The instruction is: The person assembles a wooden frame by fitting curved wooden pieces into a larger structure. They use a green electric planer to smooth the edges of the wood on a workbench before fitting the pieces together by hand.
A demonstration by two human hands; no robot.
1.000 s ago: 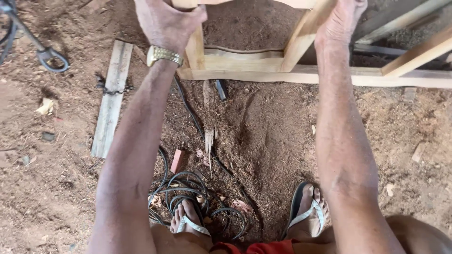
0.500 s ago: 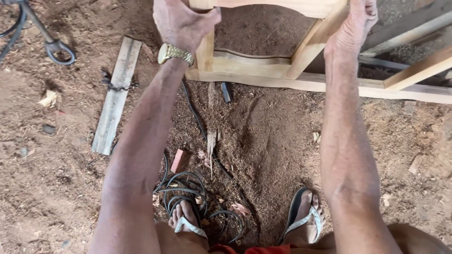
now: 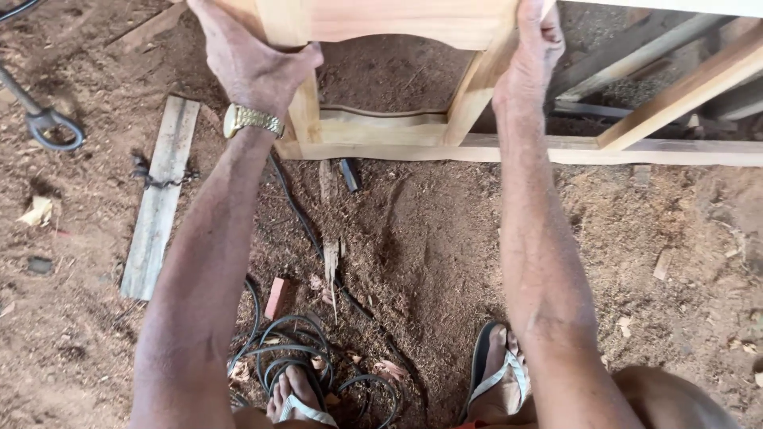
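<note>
Left hand (image 3: 250, 63) and right hand (image 3: 528, 67) each clasp the pale wooden frame (image 3: 397, 20) at the far edge, above sawdust-strewn dirt ground (image 3: 445, 246)

Fresh pale wood against dusty red dirt, pretty much.

The wooden frame (image 3: 381, 24) is bare, unvarnished timber, planed smooth and matt, light tan. The plank (image 3: 159, 199) on the ground is the opposite: grey, weathered, rough grain. The wristwatch (image 3: 251, 119) is shiny gold-coloured metal. The ground (image 3: 445, 238) is loose, crumbly reddish earth mixed with sawdust and chips. The black cable (image 3: 302, 349) looks like dull rubber, and the flip-flop (image 3: 497, 381) straps look like pale, smooth plastic.
</note>
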